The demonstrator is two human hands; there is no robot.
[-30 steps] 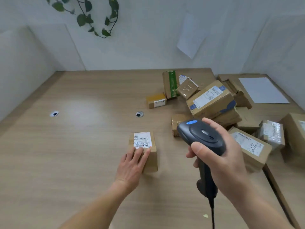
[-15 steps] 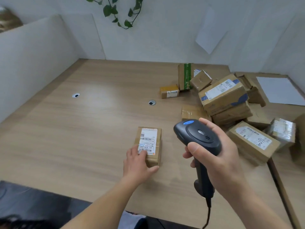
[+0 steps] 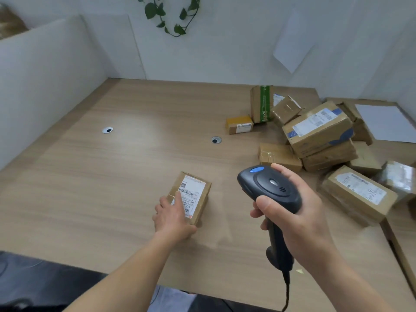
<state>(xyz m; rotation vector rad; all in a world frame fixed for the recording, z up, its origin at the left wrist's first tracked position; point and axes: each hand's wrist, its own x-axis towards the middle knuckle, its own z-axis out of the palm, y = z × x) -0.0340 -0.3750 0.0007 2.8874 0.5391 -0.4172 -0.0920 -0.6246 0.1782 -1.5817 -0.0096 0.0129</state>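
Presently a small cardboard box [image 3: 191, 197] is seen lying flat on the wooden tabletop [image 3: 101, 199], near the front edge and a little toward 7 o'clock of the tabletop's middle. Its white label [image 3: 192, 190] is turned upward, with the barcode exposed. The left hand [image 3: 173, 218] is laid on the box's near end: the fingers [image 3: 179, 199] are stretched almost straight across the top, the index tip on the label, and the thumb is set against the near face. Its grip is thus open and pressing rather than wrapped round the box.

At 3 o'clock of the box, well clear of it, a dark handheld scanner [image 3: 270, 190] is held above the tabletop by the right hand [image 3: 301, 224]. Its grip is closed round the handle, the thumb lying on the head below the blue button. The head is pointed toward 10 o'clock. A cable [image 3: 287, 293] is seen hanging from the handle's base.

At 1 to 3 o'clock of the box a pile of parcels [image 3: 319, 129] is heaped, several labelled. Two round cable holes [image 3: 216, 140] are set in the tabletop, at 12 and 10 o'clock of the box. A trailing plant [image 3: 171, 16] is hung on the back wall at 12 o'clock.
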